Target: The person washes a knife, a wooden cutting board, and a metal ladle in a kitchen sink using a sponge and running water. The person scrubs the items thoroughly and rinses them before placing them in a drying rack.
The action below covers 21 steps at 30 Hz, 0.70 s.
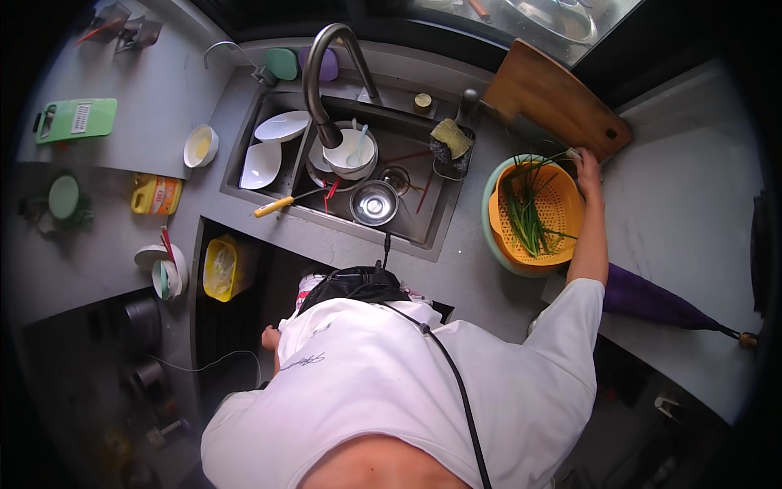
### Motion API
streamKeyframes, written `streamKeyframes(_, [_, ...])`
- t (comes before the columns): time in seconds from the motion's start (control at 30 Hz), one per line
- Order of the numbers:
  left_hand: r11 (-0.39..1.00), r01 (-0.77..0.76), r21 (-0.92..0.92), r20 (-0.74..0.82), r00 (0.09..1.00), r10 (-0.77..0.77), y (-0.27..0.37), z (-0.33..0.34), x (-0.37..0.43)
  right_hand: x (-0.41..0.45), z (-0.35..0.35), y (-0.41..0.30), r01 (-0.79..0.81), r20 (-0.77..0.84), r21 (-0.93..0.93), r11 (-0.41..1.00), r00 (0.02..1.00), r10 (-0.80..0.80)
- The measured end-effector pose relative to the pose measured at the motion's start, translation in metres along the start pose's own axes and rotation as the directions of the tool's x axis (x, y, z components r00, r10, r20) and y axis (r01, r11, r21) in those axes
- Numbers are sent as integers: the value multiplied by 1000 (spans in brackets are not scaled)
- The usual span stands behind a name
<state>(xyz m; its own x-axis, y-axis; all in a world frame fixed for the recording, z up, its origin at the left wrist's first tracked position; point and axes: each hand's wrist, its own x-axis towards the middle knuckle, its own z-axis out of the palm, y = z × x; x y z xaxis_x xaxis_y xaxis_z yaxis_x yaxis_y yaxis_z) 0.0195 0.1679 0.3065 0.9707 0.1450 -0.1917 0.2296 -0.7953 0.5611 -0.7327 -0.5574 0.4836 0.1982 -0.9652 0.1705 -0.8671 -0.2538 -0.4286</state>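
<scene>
My right hand [588,168] reaches over the far right rim of a yellow plastic colander [571,202], its fingers at the root ends of some long green stalks, perhaps chives or scallions [526,214]. Most of the stalks lie in the colander, which sits inside a pale green basin [489,229]. Whether my fingers grip a stalk or something else there is hard to see. My left hand [270,338] hangs low beside my body at the counter's edge, partly hidden by the shirt, and its fingers look curled. A knife blade [531,131] seems to lie behind the basin, near a wooden cutting board [544,98].
A double sink [449,235] holds white bowls [351,150], a metal bowl [374,203] and chopsticks, under a curved faucet [314,79]. A yellow-handled utensil [274,206] crosses its front rim. A sponge [451,137] sits at its right. A purple folded umbrella [654,299] lies right.
</scene>
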Motion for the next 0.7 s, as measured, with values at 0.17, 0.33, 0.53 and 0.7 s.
streamKeyframes(0.17, [965, -184, -186, 170, 962, 216, 10, 30, -14, -6, 4, 12, -13, -88, -11, 1000, 996, 12])
streamKeyframes(0.33, [933, 175, -313, 186, 975, -121, 4, 41, -20, -4, 22, -15, -135, -198, -81, 987, 973, 117])
streamKeyframes(0.53, [940, 10, -341, 209, 976, 66, 72, 70, -50, -7, 18, 3, -407, -152, -176, 896, 911, 384])
streamKeyframes(0.7, [955, -123, -268, 142, 976, 165, 107, 32, -67, -3, -4, -31, -314, -182, 102, 944, 927, 328])
